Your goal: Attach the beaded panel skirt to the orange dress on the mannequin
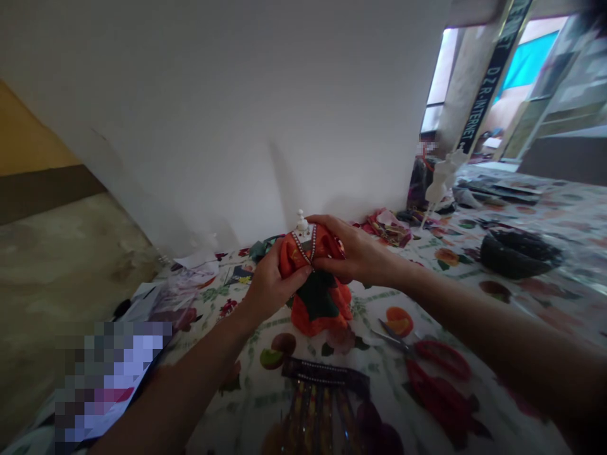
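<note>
A small orange dress (324,311), with a dark green panel down the front of its skirt and a studded V-shaped trim at the neck, stands upright on a small white dress form (301,222) near the middle of the tabletop (370,344), toward the far edge, where a pale wall (246,120) rises. The left hand (277,275) is closed around the left side of the bodice, thumb laid across the front below the trim; the right hand (353,253) grips the other side, fingers over the shoulder and thumb at the waist, the two thumbs near each other at the point of the V. Just beyond the left hand, green cloth (265,248) lies by the wall; beyond the right hand, a pink and red cloth bundle (389,227) lies along the same edge. Nearer the viewer is a dark studded strip (327,374) with beaded strands hanging toward the near side. To its right, red-handled scissors (412,354) lie with blades parted. A black bowl (519,253) sits well apart, farther right, and a bare white mannequin (442,180) stands toward the far right corner. Toward the left edge are papers and clear plastic (183,284), with a blurred-out flat object (114,385) closer in.
</note>
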{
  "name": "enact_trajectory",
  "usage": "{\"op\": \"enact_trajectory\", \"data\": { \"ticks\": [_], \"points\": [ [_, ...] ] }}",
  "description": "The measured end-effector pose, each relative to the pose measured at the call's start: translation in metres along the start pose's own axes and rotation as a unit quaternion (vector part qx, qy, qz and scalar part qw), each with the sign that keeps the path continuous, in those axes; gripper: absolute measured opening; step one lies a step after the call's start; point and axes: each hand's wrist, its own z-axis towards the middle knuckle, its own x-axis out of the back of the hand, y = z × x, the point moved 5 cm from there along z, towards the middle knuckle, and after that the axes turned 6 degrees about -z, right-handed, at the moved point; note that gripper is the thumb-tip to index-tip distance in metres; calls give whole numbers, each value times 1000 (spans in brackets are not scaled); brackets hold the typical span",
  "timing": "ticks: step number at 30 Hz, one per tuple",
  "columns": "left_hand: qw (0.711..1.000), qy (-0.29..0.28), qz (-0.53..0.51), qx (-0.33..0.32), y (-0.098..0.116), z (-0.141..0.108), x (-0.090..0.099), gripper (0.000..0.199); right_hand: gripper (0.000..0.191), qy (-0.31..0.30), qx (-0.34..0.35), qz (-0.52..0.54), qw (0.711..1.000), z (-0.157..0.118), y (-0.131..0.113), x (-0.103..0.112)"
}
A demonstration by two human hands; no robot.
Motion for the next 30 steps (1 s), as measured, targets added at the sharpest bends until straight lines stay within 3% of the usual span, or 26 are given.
{"op": "enact_trajectory", "data": {
  "ticks": [6,13,19,25,30],
  "points": [
    [1000,0,-4,-23,0,0,-3,47,70,-2,12,-5,1000,-1,-2,0],
    [999,1,9,-37,-1,1,-2,47,66,29,2,-25,999,-1,-1,-4],
    [998,-35,20,-41,1,-2,-2,57,70,44,-3,-35,998,-4,2,-8],
    [995,-58,-73,-34,7,0,-4,42,74,71,-11,-22,997,-7,6,-12],
    [997,-48,-62,-20,8,4,-2,36,77,74,-22,-2,997,-7,8,-17]
  ]
}}
